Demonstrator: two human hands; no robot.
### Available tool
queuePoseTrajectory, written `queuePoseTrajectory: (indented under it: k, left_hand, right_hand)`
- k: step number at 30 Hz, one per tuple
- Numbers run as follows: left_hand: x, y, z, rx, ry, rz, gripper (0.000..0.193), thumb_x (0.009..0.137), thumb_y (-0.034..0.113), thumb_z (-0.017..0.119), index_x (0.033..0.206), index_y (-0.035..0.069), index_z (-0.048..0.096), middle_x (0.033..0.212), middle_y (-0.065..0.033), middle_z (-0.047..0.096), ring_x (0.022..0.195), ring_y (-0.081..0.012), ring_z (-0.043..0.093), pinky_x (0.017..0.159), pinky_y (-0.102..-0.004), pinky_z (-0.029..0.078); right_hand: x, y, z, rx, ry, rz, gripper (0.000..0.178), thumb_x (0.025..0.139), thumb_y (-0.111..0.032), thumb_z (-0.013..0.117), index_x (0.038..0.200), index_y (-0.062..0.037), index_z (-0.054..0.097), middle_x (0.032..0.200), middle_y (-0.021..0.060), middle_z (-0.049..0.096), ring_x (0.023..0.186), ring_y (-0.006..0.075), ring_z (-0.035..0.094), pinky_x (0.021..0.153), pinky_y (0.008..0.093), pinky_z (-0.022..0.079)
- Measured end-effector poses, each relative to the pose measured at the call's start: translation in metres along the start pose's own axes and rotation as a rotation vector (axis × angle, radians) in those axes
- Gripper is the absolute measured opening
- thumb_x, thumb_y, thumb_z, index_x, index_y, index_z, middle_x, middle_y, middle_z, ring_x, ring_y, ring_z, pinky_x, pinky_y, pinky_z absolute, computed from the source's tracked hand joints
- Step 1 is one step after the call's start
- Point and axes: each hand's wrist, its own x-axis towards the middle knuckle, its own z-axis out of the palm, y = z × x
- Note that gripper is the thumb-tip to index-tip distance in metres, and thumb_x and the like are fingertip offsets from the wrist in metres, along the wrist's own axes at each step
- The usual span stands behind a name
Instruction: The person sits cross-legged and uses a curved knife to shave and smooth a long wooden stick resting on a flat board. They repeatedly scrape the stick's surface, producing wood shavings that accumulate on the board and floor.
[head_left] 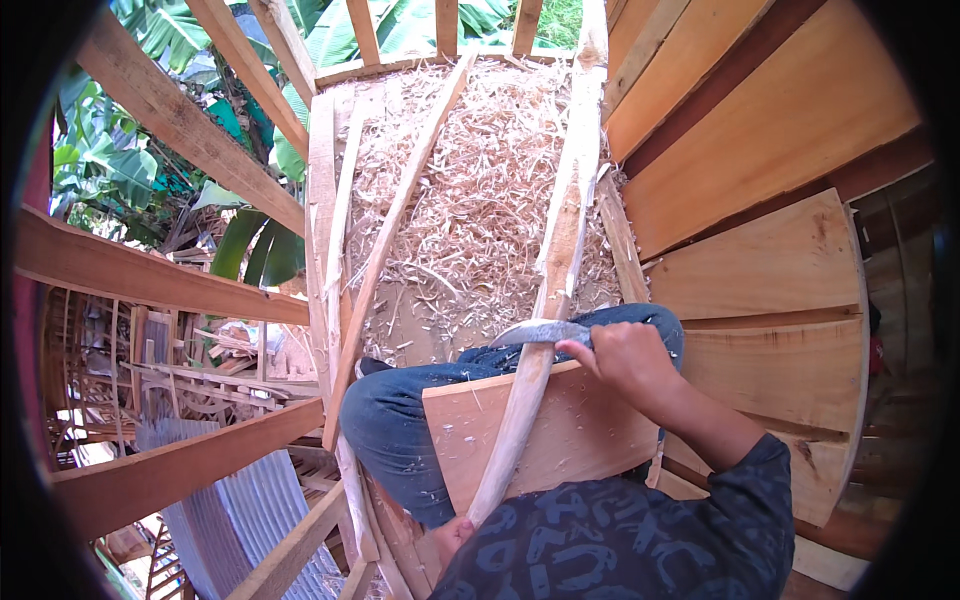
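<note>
My right hand (632,362) is closed round the handle of a knife (545,332), whose grey blade points left. The blade lies across a long wooden pole (515,425), just above my lap. Low in the picture, my left hand (455,536) grips the near end of that pole; my dark shirt hides part of the hand. The pole slants away from me over a flat board (590,425) resting on my thighs. Farther off, its surface is pale and rough, with patches of darker wood.
Pale wood shavings (490,170) cover much of the floor ahead. Loose wooden strips (408,195) lie to the left, beside a slatted railing (170,275) with banana plants beyond. A plank wall (760,260) stands close on the right. Corrugated sheeting (265,520) shows below left.
</note>
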Motion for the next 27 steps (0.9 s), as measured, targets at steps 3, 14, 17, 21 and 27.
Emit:
queuePoseTrajectory:
  k: [3,14,17,21,27]
  left_hand:
    - [-0.003,-0.005,0.002,-0.052,0.06,0.028,0.052,0.091,0.045,0.051,0.077,-0.003,0.065,0.051,-0.0085,0.053,0.052,-0.012,0.052,0.049,-0.033,0.041]
    - [-0.003,-0.015,0.002,-0.04,0.028,-0.009,0.055,0.09,0.046,0.052,0.076,-0.005,0.065,0.052,-0.0081,0.055,0.052,-0.0117,0.051,0.05,-0.0323,0.042]
    - [-0.001,-0.022,0.004,-0.034,0.036,-0.015,0.056,0.09,0.046,0.052,0.075,-0.006,0.065,0.052,-0.0083,0.055,0.052,-0.0119,0.052,0.049,-0.0322,0.042]
    - [-0.003,-0.02,0.003,0.009,0.024,0.011,0.057,0.09,0.047,0.051,0.075,-0.006,0.065,0.052,-0.0082,0.055,0.052,-0.012,0.052,0.049,-0.0325,0.042]
    - [-0.004,-0.028,0.002,0.024,0.029,0.018,0.06,0.09,0.05,0.05,0.076,-0.006,0.065,0.051,-0.0095,0.054,0.053,-0.0118,0.053,0.049,-0.0327,0.042]
  right_hand:
    - [-0.007,-0.01,-0.004,-0.064,-0.057,-0.105,0.06,0.086,-0.056,0.052,0.06,-0.0024,0.061,0.055,0.0168,0.058,0.051,0.0321,0.061,0.047,0.0406,0.047]
    - [0.015,0.034,0.006,-0.032,0.227,0.092,0.063,0.087,-0.058,0.05,0.06,-0.0016,0.061,0.054,0.0166,0.058,0.051,0.0325,0.061,0.048,0.0406,0.048]
    - [-0.002,0.015,0.002,-0.01,0.073,0.016,0.06,0.087,-0.055,0.052,0.061,-0.002,0.061,0.056,0.0182,0.058,0.052,0.0348,0.06,0.049,0.0424,0.048]
    - [0.004,0.023,0.01,0.011,0.092,-0.032,0.06,0.086,-0.057,0.051,0.059,-0.0032,0.059,0.054,0.016,0.058,0.049,0.0324,0.06,0.048,0.0418,0.048]
    - [0.033,0.056,0.002,-0.04,0.284,0.047,0.062,0.09,-0.053,0.048,0.059,-0.0009,0.061,0.052,0.0174,0.057,0.05,0.0325,0.061,0.047,0.0401,0.048]
